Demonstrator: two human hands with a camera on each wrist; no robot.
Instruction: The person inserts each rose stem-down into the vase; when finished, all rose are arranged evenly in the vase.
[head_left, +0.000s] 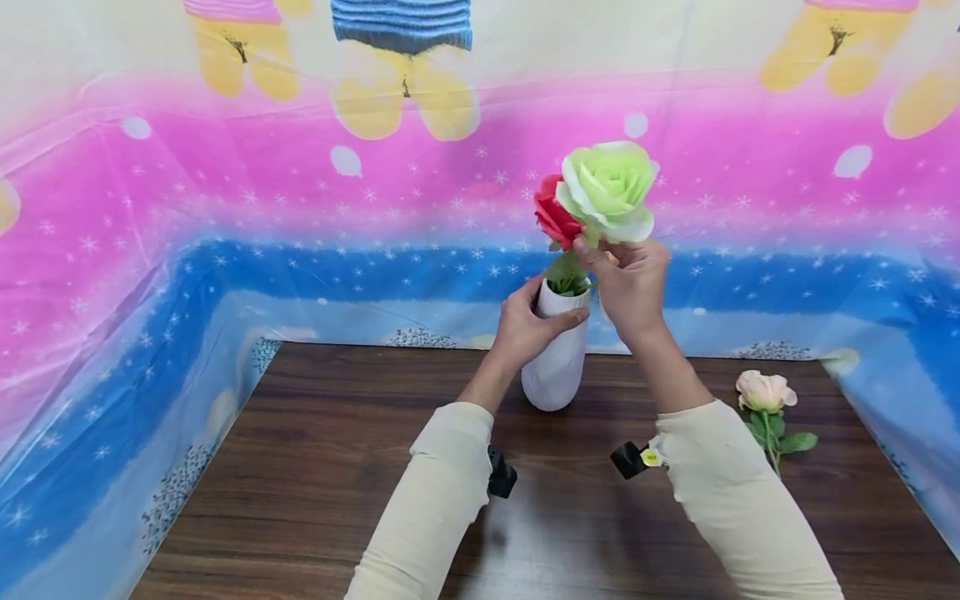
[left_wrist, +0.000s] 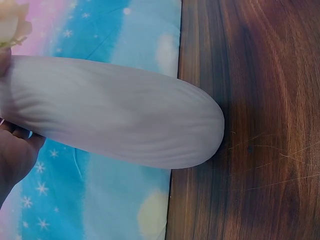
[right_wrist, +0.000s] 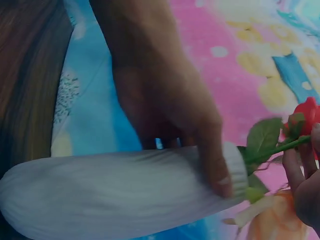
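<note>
A white ribbed vase (head_left: 555, 367) stands upright on the table, tilted slightly. My left hand (head_left: 528, 325) grips it just below the rim, thumb across the near side. In the right wrist view, my right hand (right_wrist: 305, 185) pinches a green rose stem (right_wrist: 280, 149) that runs into the vase mouth. A large pale-green rose (head_left: 611, 187) and a red rose (head_left: 557, 212) rise above the vase, close to my right fingers. Which bloom belongs to the pinched stem, I cannot tell. An orange-peach rose (right_wrist: 280, 217) hangs beside the mouth, mostly hidden in the head view.
On the dark wooden table (head_left: 337, 450), a pale pink rose (head_left: 765, 392) with green leaves lies at the right, partly behind my right sleeve (head_left: 742, 492). A patterned cloth (head_left: 420, 208) hangs along the table's back and sides.
</note>
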